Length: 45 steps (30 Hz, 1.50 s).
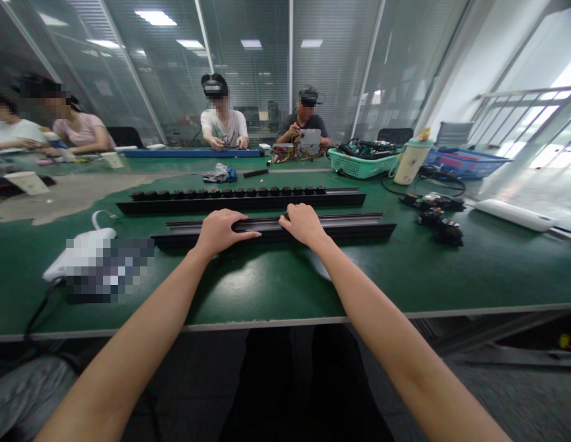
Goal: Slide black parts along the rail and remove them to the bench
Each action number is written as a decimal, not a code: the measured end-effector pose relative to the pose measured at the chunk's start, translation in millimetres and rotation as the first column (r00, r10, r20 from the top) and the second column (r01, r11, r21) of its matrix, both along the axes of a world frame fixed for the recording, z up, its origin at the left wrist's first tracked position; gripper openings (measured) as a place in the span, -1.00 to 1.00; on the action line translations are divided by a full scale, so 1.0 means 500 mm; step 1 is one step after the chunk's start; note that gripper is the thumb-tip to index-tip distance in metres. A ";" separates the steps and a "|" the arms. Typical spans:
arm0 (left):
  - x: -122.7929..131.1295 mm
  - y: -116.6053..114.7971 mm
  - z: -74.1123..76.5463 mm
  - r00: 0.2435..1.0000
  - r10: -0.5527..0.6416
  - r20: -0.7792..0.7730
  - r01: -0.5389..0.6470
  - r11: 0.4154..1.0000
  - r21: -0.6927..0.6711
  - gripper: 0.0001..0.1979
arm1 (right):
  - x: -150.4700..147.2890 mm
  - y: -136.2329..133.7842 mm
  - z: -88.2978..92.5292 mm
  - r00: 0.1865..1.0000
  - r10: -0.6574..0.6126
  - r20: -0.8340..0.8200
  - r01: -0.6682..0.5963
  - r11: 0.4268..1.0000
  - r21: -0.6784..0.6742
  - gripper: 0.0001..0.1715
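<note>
The left hand (pixel 220 233) and right hand (pixel 304 224) are resting on a long black rail (pixel 354 231) lying on the green surface (pixel 267 288). The fingers (pixel 237 221) are touching it, but I cannot tell if they are clamped.

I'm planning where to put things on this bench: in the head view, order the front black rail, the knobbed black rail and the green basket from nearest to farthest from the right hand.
From the right hand:
1. Front black rail: directly under the hand.
2. Knobbed black rail: just behind it, farther across the bench.
3. Green basket: at the far side of the bench, to the right.
</note>
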State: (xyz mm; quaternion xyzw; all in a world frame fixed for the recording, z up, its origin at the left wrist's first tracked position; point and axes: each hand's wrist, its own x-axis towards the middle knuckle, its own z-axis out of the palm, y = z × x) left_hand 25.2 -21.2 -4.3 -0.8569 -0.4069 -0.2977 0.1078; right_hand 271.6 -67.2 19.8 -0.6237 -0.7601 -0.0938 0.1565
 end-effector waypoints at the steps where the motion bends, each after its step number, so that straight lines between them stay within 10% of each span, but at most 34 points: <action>1: 0.000 0.000 0.000 1.000 0.000 0.000 0.000 1.000 0.000 -0.31 | 0.000 -0.001 0.000 1.000 -0.004 -0.003 0.004 1.000 0.001 -0.61; 45: 0.000 0.001 -0.001 1.000 -0.003 -0.011 0.003 1.000 0.006 -0.32 | 0.011 0.000 0.005 0.993 -0.091 -0.070 0.089 0.996 -0.028 -0.59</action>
